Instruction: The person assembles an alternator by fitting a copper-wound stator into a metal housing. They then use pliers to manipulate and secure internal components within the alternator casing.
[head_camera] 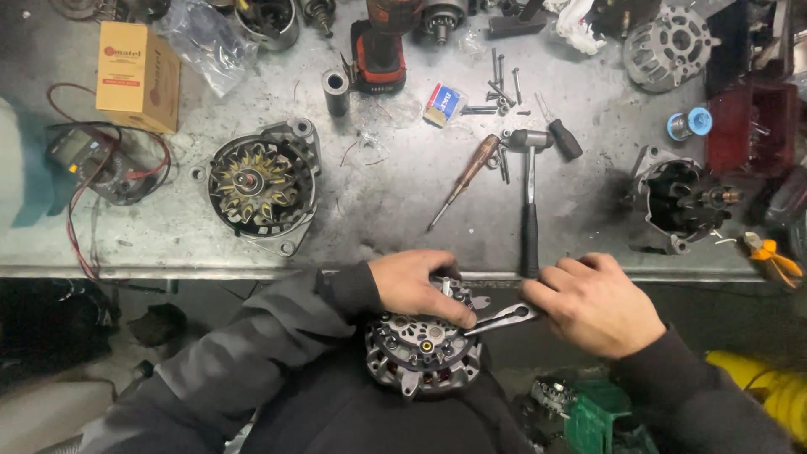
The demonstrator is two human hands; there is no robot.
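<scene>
Grey metal in the lap: an alternator (423,349) rests against the person's body, below the bench edge, rear cover facing up
Left hand (416,284): fingers closed over the top of the alternator, steadying it
Right hand (595,303): wrapped shut around a ring spanner (503,318), whose ring end sits at the cover
Progress, as I judge it: the housing looks whole, so the work on its rear fasteners seems at an early or a closing stage; I cannot tell which
On the bench (378,193): a hammer (529,197), a wooden-handled screwdriver (464,179), loose bolts (498,92), and a second alternator (262,185) opened with its fan showing
Red bin (751,126), far right: contents too dark to tell
Cardboard box (137,76), far left: closed
Clear plastic bag (206,38): contents unclear
</scene>
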